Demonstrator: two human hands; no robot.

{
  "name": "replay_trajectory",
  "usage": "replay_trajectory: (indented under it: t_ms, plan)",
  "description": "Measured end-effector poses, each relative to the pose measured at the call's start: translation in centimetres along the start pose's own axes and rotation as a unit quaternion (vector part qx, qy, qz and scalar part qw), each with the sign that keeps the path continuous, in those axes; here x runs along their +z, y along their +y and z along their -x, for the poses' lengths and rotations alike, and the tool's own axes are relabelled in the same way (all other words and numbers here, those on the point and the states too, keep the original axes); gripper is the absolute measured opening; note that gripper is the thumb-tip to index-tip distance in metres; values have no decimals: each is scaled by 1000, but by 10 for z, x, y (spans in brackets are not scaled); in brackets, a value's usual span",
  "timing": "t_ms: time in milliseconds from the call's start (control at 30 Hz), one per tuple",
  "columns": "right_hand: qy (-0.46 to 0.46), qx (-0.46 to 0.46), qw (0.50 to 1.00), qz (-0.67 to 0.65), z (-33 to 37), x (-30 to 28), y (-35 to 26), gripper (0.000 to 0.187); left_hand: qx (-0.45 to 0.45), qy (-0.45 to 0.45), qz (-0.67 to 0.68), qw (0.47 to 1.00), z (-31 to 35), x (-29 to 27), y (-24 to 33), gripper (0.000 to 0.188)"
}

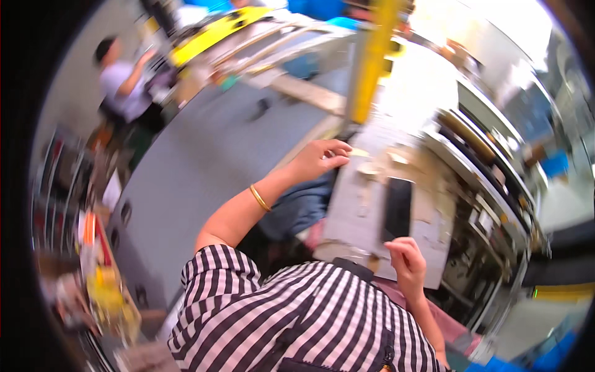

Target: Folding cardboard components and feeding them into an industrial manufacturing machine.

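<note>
My left hand (321,161), with a gold bangle on its wrist, reaches over the left edge of the pale worktop (347,214). Its thumb and fingers are curled together beside a small pale piece (358,152); blur hides whether they grip it. Close to my body, my right hand (409,265) is closed, its fingertips near the lower end of a flat black rectangle (398,204). Whatever the right fingers may hold is too small to make out. Small pale pieces (368,168) lie beyond the black rectangle.
A large grey table (180,167) spreads to my left. Past the worktop rises a yellow post (372,68). Shelving with dark rolls (477,146) runs along the right. At the far left a person (127,87) is beside equipment. Yellow items (105,288) sit lower left.
</note>
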State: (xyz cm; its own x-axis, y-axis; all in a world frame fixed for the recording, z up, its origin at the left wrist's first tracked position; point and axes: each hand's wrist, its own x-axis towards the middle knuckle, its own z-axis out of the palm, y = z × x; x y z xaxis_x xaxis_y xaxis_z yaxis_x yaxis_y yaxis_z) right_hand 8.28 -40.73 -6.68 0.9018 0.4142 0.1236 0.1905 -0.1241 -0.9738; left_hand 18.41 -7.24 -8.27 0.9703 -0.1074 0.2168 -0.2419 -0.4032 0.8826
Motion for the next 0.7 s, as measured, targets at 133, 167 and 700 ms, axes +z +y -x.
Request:
replay_trajectory:
  t_ms: [133, 167, 700]
  plan:
    - [-90, -4, 996, 26, -4, 85, -7, 22, -146, 295, -51, 943, 177, -121, -118, 21]
    - [-126, -61, 989, 42, -11, 109, -8, 24, -181, 362, -68, 912, 241, -148, -157, 21]
    - [-621, -104, 759, 163, -88, 466, -41, 24, -721, 513, -356, 300, 867, -216, -202, 52]
